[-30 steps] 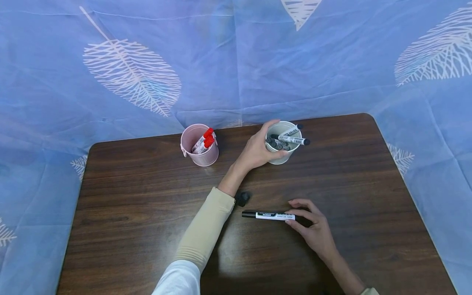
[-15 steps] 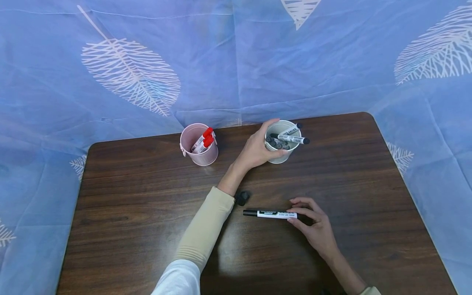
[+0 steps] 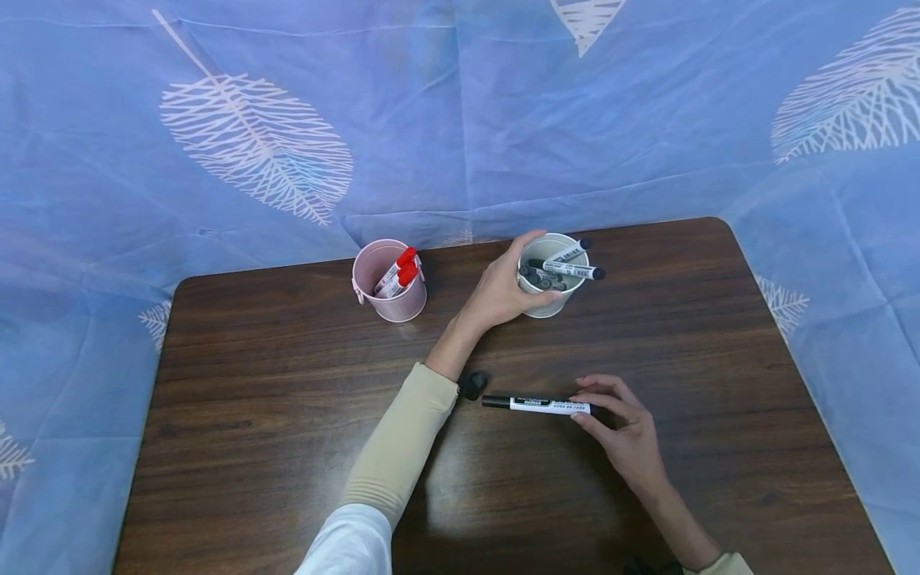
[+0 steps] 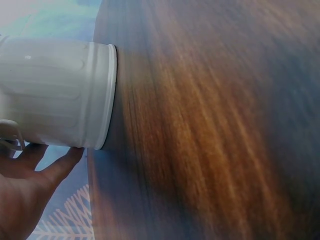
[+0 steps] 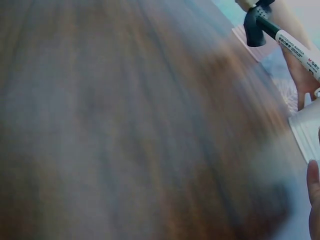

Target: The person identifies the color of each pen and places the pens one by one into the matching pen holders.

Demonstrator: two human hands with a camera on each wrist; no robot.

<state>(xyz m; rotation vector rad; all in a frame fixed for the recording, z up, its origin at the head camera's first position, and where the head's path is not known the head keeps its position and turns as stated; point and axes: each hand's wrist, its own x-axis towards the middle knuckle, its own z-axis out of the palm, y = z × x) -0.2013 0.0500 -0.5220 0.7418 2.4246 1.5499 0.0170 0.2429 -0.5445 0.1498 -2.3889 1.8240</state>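
My left hand point(image 3: 506, 287) grips a small white bucket point(image 3: 546, 307) at its left side, thumb across the front and fingers behind. Several black-capped markers point(image 3: 564, 269) lean inside, two poking over the right rim. In the left wrist view the bucket point(image 4: 55, 95) stands on the table, the hand point(image 4: 25, 195) against its side. My right hand point(image 3: 625, 435) pinches a black-and-white marker point(image 3: 549, 406) by its right end, and the black end points left. In the right wrist view that marker point(image 5: 300, 54) shows at the upper right, with part of the hand point(image 5: 314, 187) at the edge.
A pink bucket point(image 3: 402, 307) with red-capped markers point(image 3: 398, 275) stands at the back left of the brown wooden table point(image 3: 273, 383). A black wrist camera point(image 3: 473, 385) sits by the left wrist. Blue leaf-patterned cloth point(image 3: 402, 120) hangs behind the table.
My right hand has moved slightly up and to the right in the head view, carrying the marker. The left hand and the white bucket stay in place.
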